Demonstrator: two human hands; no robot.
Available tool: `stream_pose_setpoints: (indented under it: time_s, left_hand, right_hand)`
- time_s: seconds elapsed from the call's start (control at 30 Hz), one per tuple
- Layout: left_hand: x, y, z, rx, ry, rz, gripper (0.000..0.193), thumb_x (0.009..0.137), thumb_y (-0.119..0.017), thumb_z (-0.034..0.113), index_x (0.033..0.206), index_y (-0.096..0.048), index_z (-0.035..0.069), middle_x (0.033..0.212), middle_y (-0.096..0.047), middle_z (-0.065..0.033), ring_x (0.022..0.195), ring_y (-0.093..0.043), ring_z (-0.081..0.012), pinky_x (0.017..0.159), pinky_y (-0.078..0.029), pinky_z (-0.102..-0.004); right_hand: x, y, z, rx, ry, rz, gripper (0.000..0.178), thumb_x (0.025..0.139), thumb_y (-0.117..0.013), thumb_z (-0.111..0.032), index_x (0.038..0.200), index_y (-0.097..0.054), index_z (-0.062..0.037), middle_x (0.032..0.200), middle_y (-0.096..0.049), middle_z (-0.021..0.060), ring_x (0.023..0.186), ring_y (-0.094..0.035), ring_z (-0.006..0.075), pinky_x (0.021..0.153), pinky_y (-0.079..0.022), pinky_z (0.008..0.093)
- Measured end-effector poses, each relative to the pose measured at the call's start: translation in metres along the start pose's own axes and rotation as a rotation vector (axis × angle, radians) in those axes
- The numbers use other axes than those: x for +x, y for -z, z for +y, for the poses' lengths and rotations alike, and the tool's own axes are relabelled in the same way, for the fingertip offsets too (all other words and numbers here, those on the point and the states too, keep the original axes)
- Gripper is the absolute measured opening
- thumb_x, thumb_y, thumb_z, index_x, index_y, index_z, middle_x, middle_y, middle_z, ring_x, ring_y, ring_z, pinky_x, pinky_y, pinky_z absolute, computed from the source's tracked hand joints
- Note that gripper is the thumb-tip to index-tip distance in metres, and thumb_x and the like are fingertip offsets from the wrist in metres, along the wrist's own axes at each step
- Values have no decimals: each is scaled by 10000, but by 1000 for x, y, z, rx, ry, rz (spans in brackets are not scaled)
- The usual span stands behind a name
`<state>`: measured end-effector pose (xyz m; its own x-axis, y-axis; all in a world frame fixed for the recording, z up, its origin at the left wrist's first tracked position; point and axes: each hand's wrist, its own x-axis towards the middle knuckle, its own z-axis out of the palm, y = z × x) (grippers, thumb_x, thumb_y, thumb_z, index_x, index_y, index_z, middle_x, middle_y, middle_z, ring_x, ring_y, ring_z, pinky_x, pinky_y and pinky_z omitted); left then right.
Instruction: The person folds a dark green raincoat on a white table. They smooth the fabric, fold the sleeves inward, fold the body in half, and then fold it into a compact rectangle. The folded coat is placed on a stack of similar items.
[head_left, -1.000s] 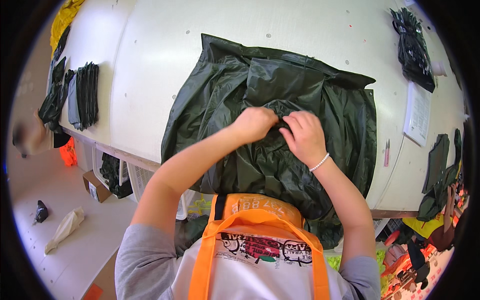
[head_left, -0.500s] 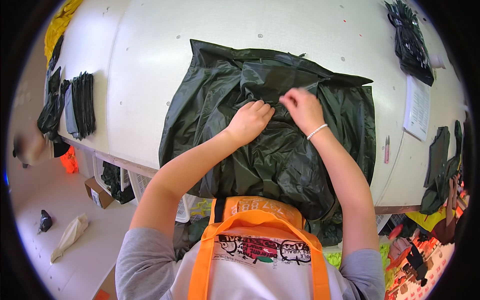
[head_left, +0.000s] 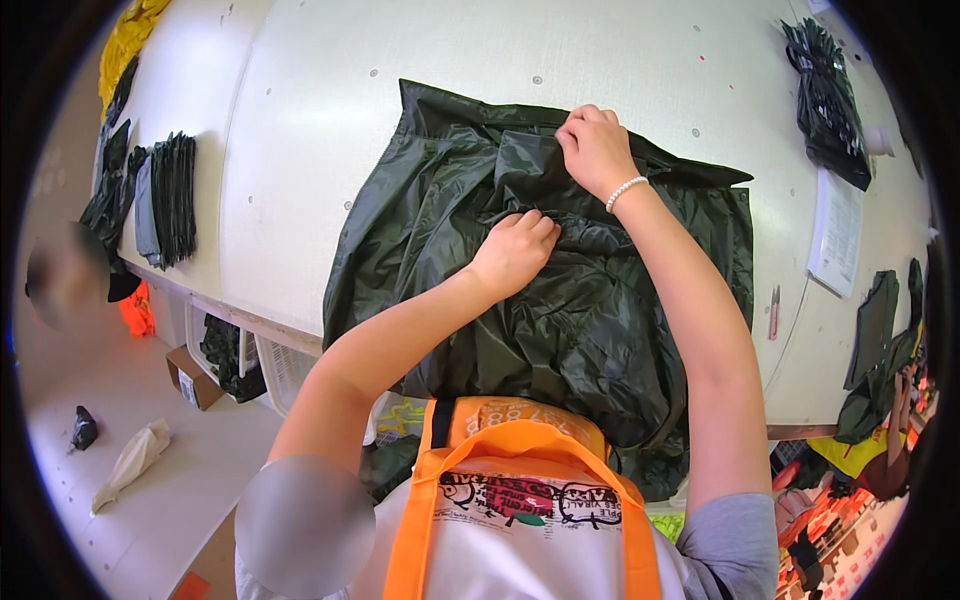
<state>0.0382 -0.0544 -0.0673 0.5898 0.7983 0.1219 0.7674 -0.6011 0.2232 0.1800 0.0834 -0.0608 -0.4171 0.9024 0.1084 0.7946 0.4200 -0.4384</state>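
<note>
A dark green, shiny waterproof garment (head_left: 440, 260) lies spread over the white table before me and drapes down its near edge. Near the garment's middle, my left hand (head_left: 515, 252) is closed on a gathered fold of the fabric. My right hand (head_left: 597, 150), with a beaded bracelet at the wrist, is farther up by the garment's top band. Its fingers are bent together at the edge; whatever they pinch there is hidden under them. Creases run through the cloth between and below both hands.
Folded dark pieces (head_left: 172, 200) stand in a stack at the left. A tied dark bundle (head_left: 825, 105) lies far right, above white papers (head_left: 836, 232). Small snips (head_left: 774, 312) rest right of the garment. A white crate (head_left: 285, 375) and a cardboard box (head_left: 190, 378) sit below the table's left edge.
My right hand has moved up from the garment's middle to its top band. My left hand stays on the fold, shifted slightly in the picture as the view moved.
</note>
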Motion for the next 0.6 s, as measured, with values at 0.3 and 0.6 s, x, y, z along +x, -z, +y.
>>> stream_pose_setpoints:
  time_s: [0.3,0.6]
  left_hand:
    - [21,6,-15,-215,146,-110,140,736,-660,190,854,-708,131,830,-589,-24,820,-595,-209,657,-510,-335]
    - [65,18,-53,-524,408,-129,255,718,-720,153,927,-671,15,825,-669,-109,776,-629,-288,731,-506,-338]
  right_hand:
    - [-51,39,-12,141,168,78,147,834,-616,-189,928,-602,-77,845,-599,85,882,-559,282,789,-444,382]
    - [-78,6,12,402,-133,-105,132,778,-662,-145,885,-667,-68,849,-636,131,829,-608,315,720,-486,390]
